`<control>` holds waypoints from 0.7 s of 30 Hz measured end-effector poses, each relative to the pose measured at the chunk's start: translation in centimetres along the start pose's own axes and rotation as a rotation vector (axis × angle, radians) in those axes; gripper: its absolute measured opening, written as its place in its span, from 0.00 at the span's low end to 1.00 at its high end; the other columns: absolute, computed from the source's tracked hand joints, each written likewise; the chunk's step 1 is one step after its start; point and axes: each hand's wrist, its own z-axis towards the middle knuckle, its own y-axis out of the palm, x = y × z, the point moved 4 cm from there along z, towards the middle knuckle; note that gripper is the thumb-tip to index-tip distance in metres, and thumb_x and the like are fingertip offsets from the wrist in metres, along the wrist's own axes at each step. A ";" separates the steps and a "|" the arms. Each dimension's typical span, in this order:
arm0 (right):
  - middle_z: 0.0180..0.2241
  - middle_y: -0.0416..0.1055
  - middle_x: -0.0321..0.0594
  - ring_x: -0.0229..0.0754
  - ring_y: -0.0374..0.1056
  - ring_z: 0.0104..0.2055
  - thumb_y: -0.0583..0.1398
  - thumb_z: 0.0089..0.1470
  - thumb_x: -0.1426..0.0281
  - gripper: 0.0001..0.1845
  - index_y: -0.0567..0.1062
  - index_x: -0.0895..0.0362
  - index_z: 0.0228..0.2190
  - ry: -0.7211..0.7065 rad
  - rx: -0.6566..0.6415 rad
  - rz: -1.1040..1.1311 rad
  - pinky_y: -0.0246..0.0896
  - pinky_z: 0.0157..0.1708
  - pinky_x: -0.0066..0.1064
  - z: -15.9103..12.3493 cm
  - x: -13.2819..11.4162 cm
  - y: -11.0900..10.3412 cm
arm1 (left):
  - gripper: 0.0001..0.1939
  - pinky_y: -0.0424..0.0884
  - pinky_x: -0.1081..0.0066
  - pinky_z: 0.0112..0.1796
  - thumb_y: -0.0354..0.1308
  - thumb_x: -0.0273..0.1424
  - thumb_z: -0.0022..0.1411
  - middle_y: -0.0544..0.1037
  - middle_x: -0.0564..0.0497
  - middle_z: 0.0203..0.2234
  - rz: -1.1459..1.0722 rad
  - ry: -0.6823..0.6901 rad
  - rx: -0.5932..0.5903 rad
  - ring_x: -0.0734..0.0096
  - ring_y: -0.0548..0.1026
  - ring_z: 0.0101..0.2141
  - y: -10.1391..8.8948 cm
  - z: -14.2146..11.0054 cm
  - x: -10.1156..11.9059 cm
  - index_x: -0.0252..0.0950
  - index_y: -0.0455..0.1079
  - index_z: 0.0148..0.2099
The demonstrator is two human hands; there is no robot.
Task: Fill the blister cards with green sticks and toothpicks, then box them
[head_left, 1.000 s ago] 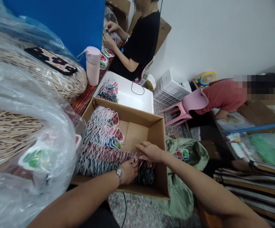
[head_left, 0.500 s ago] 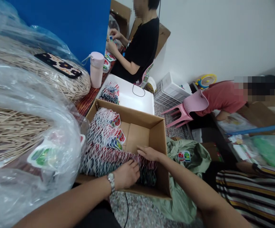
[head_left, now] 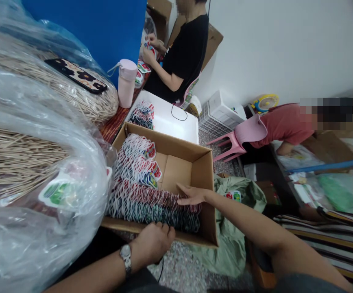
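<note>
A cardboard box (head_left: 179,171) holds rows of flat printed packets (head_left: 161,205) stood on edge, white-rimmed with red, green and blue print. My left hand (head_left: 155,243), a metal watch on its wrist, is at the box's near rim, its fingers curled over the edge and their tips hidden. Over the right part of the packet rows, my right hand (head_left: 193,195) reaches in with thumb and fingers apart, its fingertips at the packets' tops. Nothing is held in it.
Clear bags of thin wooden sticks (head_left: 18,162) lie left, with a phone (head_left: 75,76) on one. A pink tumbler (head_left: 127,83) stands behind. Beyond the box is a white foam surface (head_left: 176,122). Two co-workers sit farther off; a green sack (head_left: 225,244) lies right.
My left hand has drawn back from the packets to the near rim of the box. My right hand stays over the packets, its thumb and fingers now wider apart.
</note>
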 end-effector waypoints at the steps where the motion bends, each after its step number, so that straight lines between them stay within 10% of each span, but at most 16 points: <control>1: 0.65 0.44 0.58 0.60 0.43 0.65 0.58 0.41 0.38 0.64 0.38 0.61 0.65 -0.002 0.004 -0.001 0.45 0.60 0.44 -0.1 0.0 0.5 | 0.16 0.71 0.65 0.25 0.53 0.23 0.59 0.77 0.40 0.31 0.005 -0.002 -0.001 0.57 0.76 0.29 0.0 0.0 0.0 0.26 0.65 0.50; 11: 0.66 0.40 0.55 0.54 0.43 0.66 0.55 0.48 0.41 0.60 0.30 0.59 0.65 -0.058 0.129 0.057 0.43 0.61 0.42 -0.7 -0.2 1.8 | 0.16 0.70 0.67 0.26 0.52 0.23 0.60 0.77 0.41 0.31 -0.005 -0.012 -0.002 0.59 0.76 0.29 -0.1 -0.3 -0.2 0.27 0.64 0.51; 21: 0.57 0.62 0.53 0.53 0.60 0.58 0.49 0.53 0.41 0.45 0.60 0.61 0.59 0.034 0.094 0.068 0.54 0.56 0.39 0.2 -1.4 2.3 | 0.18 0.70 0.64 0.25 0.53 0.22 0.58 0.77 0.38 0.32 -0.050 -0.082 -0.020 0.55 0.76 0.30 -0.9 -2.0 -0.9 0.27 0.66 0.51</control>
